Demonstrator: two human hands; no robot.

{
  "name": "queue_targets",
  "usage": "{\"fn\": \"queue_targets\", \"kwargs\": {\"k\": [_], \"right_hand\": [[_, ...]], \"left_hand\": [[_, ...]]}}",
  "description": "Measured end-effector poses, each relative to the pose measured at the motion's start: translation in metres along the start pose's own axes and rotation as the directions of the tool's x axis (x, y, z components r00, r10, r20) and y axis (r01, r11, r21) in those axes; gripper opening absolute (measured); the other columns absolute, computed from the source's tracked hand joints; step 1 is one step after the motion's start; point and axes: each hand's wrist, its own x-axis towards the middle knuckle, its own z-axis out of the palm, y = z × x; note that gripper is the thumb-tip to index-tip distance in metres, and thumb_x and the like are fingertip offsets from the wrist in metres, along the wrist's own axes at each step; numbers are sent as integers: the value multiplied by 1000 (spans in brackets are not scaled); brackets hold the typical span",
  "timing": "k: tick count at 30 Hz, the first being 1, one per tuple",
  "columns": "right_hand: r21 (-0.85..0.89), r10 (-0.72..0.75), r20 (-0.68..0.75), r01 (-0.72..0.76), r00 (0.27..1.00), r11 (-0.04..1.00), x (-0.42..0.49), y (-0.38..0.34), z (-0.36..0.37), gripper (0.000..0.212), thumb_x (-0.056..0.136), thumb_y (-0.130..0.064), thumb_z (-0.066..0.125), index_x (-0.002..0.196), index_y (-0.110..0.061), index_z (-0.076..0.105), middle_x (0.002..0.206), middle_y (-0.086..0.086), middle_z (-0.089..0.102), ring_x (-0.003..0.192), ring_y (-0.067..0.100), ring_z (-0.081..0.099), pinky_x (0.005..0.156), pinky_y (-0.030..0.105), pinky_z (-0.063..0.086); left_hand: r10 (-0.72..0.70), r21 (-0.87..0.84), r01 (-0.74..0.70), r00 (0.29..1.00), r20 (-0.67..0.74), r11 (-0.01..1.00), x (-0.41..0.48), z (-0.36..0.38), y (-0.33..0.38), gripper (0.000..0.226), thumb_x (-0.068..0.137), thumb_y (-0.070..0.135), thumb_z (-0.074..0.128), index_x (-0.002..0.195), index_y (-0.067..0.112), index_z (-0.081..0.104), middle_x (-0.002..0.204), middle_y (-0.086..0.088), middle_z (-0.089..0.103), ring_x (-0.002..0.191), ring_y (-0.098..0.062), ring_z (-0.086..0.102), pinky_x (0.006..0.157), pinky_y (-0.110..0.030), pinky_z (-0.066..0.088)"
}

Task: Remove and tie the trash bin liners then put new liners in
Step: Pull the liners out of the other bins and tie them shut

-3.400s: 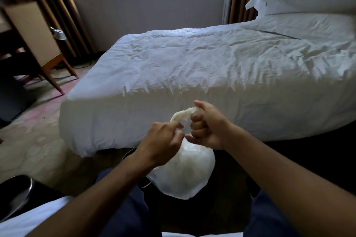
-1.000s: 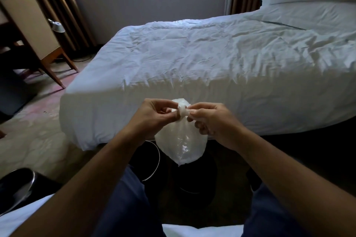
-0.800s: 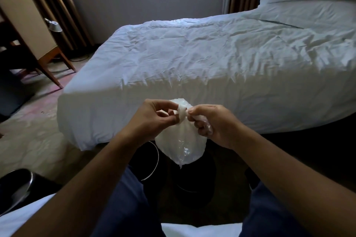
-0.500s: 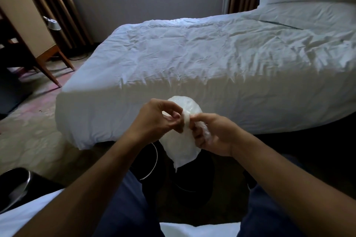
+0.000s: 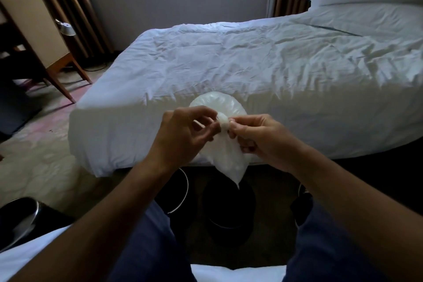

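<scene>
Down at the far left sits one bin. Left hand, raised mid-frame with fingers curled, pinches the knot of the one white liner, which hangs between both hands above two more dark bins. Right hand pinches the knot's other side.

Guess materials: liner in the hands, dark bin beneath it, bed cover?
Liner: thin plastic film, milky translucent, slight gloss, crinkles into a twisted neck. Bin: dark, matte; plastic or coated metal, too dim to tell. Bed cover: white woven fabric, likely cotton, matte, finely creased.
</scene>
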Motion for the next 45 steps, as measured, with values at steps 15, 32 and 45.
{"fn": "queue_targets", "kwargs": {"k": [15, 32, 45], "right_hand": [[-108, -43, 179, 63, 983, 992, 14, -37, -3, 11, 89, -11, 62, 82, -5, 56, 58, 2, 52, 52, 12, 47, 44, 19, 34], [135, -23, 285, -16, 958, 991, 5, -3, 13, 23, 91, -22, 52, 107, -5, 51, 91, 20, 55, 78, 26, 55, 68, 29, 47], [-668, -50, 384, 315, 922, 674, -2, -35, 0, 29, 100, -31, 48, 102, -4, 58, 89, 17, 60, 79, 25, 55, 73, 42, 45]], "left_hand": [[101, 11, -103, 987, 121, 995, 3, -8, 0, 7, 90, 22, 64, 92, 16, 66, 67, -5, 59, 61, -27, 55, 57, -38, 47], [-238, -556, 444, 883, 405, 703, -16, -8, 4, 28, 85, 21, 64, 92, -5, 60, 68, -14, 57, 52, -13, 32, 49, -25, 22], [-392, -419, 664, 724, 568, 619, -11, -21, 25, 5, 81, 7, 58, 81, 2, 57, 57, 0, 18, 44, -12, 11, 48, -25, 13]]}}
